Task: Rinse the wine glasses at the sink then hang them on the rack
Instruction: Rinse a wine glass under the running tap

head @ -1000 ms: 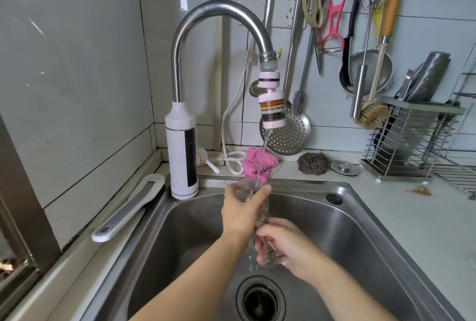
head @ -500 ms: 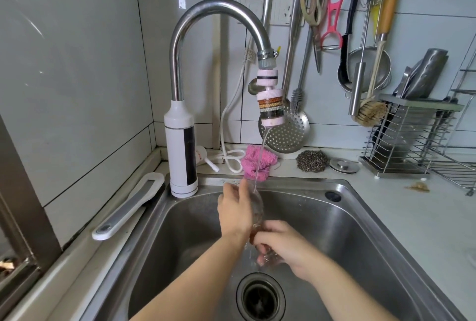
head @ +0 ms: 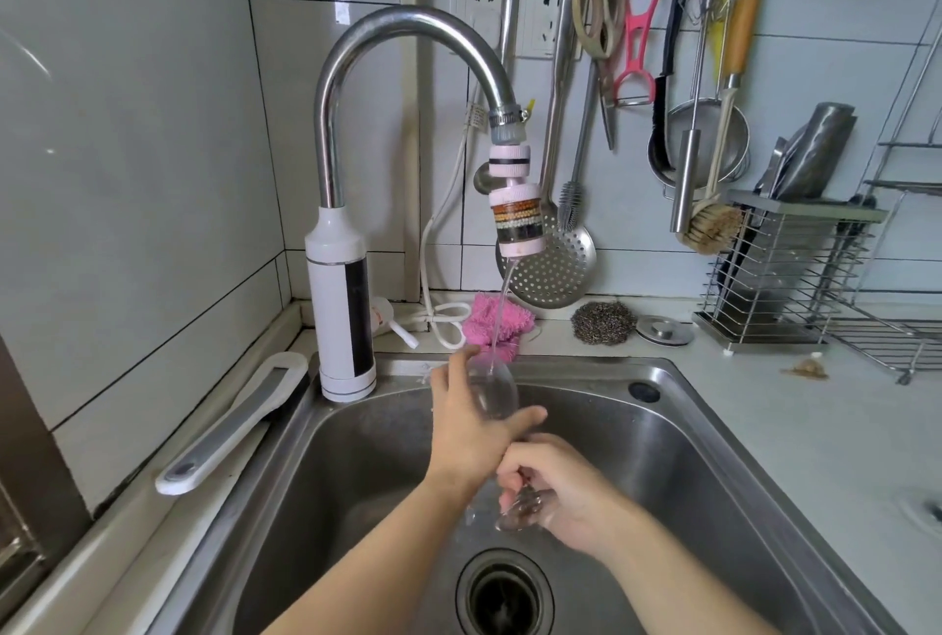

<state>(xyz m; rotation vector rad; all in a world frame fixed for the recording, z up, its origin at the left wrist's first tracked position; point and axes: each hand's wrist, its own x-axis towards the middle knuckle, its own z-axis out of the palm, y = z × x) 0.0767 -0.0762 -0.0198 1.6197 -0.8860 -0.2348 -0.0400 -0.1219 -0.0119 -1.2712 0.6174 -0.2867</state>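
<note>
We see a pale grey worktop (head: 815, 456) along the tiled wall, w/ a stainless-steel sink basin (head: 662, 456) set in it & filling the lower middle of the view. At the sink's back-left corner stands a chrome gooseneck tap w/ a white cylindrical base (head: 340, 308). Its spout ends in a pink-and-white filter cartridge (head: 517, 221), & a thin stream of water (head: 502, 308) falls from that. Nr the worktop's back-right corner sits a steel wire utensil rack (head: 785, 272). A white-and-grey long-handled tool (head: 229, 425) lies along the worktop's left edge.

Over the basin, approx under the spout, both hands hold a clear wine glass (head: 492, 387). It's tilted, bowl up toward the back, foot down toward us. The left hand (head: 469, 430) wraps the bowl, thumb across its front. The right hand (head: 566, 486), just below the left, is curled round the stem & foot. The stream meets the top of the bowl; we can't tell if it runs inside.

A round perforated steel skimmer (head: 555, 272) hangs on the wall behind the filter. Along the worktop's back edge, left to right: fluffy pink cloth (head: 481, 323), steel-wool scourer (head: 603, 323), round metal sink plug (head: 665, 330).
</note>
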